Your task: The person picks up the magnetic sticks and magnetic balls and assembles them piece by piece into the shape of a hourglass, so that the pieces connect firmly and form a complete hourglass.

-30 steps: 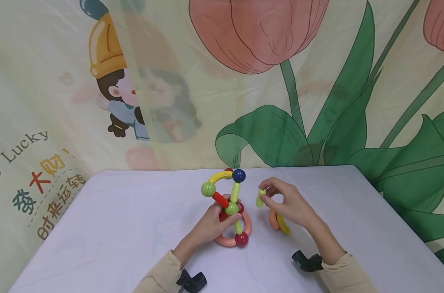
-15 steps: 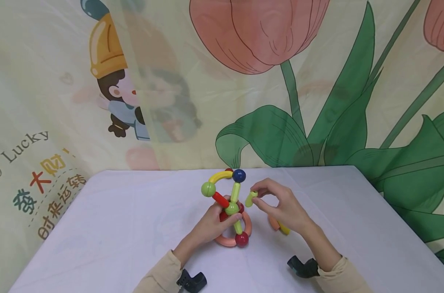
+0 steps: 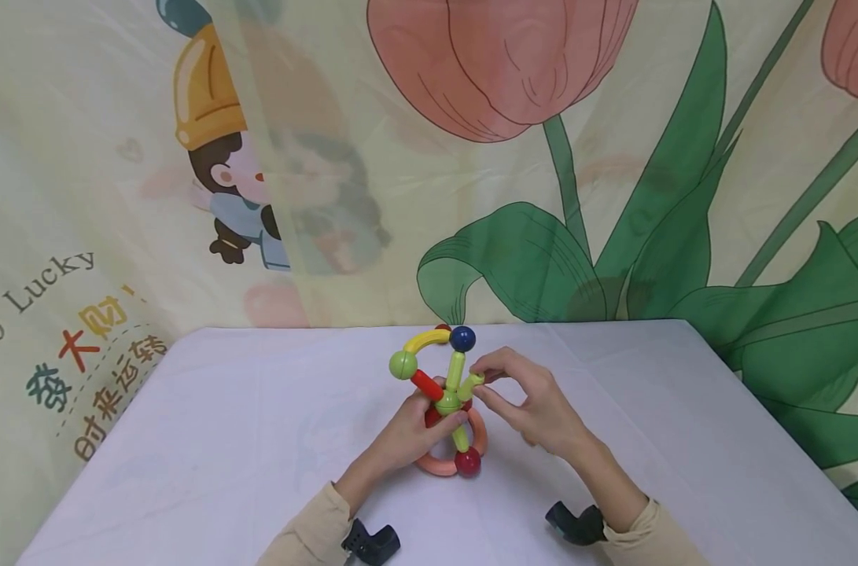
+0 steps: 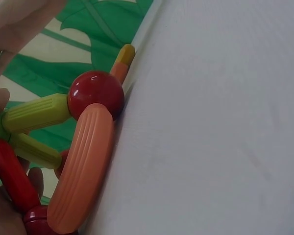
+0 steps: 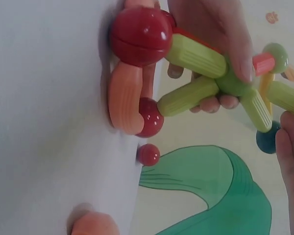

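Observation:
My left hand (image 3: 400,432) grips a magnetic ball-and-stick model by its light green middle ball (image 3: 447,403). From that ball, green rods (image 3: 455,371) and a red rod (image 3: 427,385) lead out to a blue ball (image 3: 462,339) and a green ball (image 3: 403,365), joined by a yellow curved rod (image 3: 425,339). Below, pink curved rods (image 4: 85,166) and dark red balls (image 5: 142,36) form a ring base on the table. Between thumb and fingertips my right hand (image 3: 542,405) pinches a short light green rod (image 3: 470,385). The right wrist view shows that rod (image 5: 287,99) apart from the middle ball.
On the white-covered table (image 3: 259,440), a loose pink piece (image 5: 95,224) lies right of the model, with a yellow piece (image 4: 127,54) by it; my right hand hides them in the head view. A printed cloth (image 3: 329,157) hangs behind the table.
My right hand has moved left with the green rod, from over the loose curved pieces to close beside the middle ball. The left hand and the model stay in place.

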### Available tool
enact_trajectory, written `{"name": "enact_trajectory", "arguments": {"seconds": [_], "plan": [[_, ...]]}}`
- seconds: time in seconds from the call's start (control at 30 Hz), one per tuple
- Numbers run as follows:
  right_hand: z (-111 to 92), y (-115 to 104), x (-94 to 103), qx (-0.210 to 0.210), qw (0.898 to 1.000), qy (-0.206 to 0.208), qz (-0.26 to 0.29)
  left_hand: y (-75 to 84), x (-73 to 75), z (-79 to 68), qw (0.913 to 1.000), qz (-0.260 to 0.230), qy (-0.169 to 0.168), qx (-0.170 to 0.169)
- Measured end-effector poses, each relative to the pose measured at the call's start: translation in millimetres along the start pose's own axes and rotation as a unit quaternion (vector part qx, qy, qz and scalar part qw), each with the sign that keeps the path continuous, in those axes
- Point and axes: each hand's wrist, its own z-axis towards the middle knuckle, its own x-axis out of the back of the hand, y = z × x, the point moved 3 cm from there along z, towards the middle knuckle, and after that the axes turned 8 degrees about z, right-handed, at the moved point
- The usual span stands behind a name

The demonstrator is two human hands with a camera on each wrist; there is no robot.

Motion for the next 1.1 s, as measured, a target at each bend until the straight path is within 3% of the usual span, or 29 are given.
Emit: {"name": "enact_trajectory", "arguments": {"seconds": [0.23, 0.53, 1.1], "plan": [[3.1, -0.8, -9.4, 0.03, 0.999, -0.001, -0.011, -0.4, -0.1, 0.0, 1.0, -0.002, 0.001, -0.008], [3.7, -0.7, -17.3, 0.015, 1.0, -0.011, -0.012, 0.8, -0.1, 0.2, 1.0, -0.001, 0.004, -0.004], [2.8, 1.1, -20.7, -0.007, 1.0, -0.027, 0.006, 4.8, -3.2, -1.5, 0.9988, 0.01, 0.048, 0.005]]}}
